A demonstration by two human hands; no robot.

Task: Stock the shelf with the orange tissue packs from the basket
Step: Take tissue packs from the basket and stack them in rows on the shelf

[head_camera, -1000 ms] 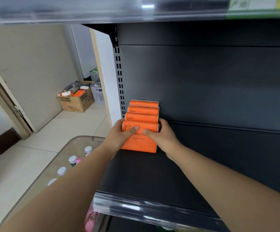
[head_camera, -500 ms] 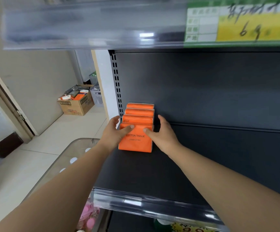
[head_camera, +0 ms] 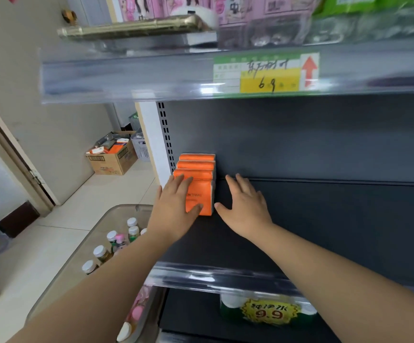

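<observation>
Mid-restock, so here's where I'm at: four orange tissue packs [head_camera: 196, 167] are standing upright in a single file, one behind the other, tucked into the left end of the dark shelf [head_camera: 325, 231] in the middle of the frame, right against the perforated upright [head_camera: 165, 134]. I line them up that way so the row runs front to back and leaves the whole right side of the deck free for more rows. My left hand [head_camera: 176, 206] is flat and open on the face of the front pack [head_camera: 202, 194], fingers straight over its top edge and thumb low on the front, not gripping, just pressing so the soft packs sit snug and don't flop forward. My right hand [head_camera: 245, 206] is open too, fingers spread and palm down just right of the row, holding nothing. The thumb is right beside the front pack's lower corner, but I can't tell if it actually touches. I'd say it's there as a guard so the row stays square on that side. As for the basket, there's a pale slotted one [head_camera: 140, 147] in the left middle, behind a cardboard box [head_camera: 113, 157], but I can't say that's the one with my stock. The clear bin [head_camera: 116, 209] at lower left only shows bottles [head_camera: 111, 237]. Lots of bare shelf, so I reckon I'm early in this job.
</observation>
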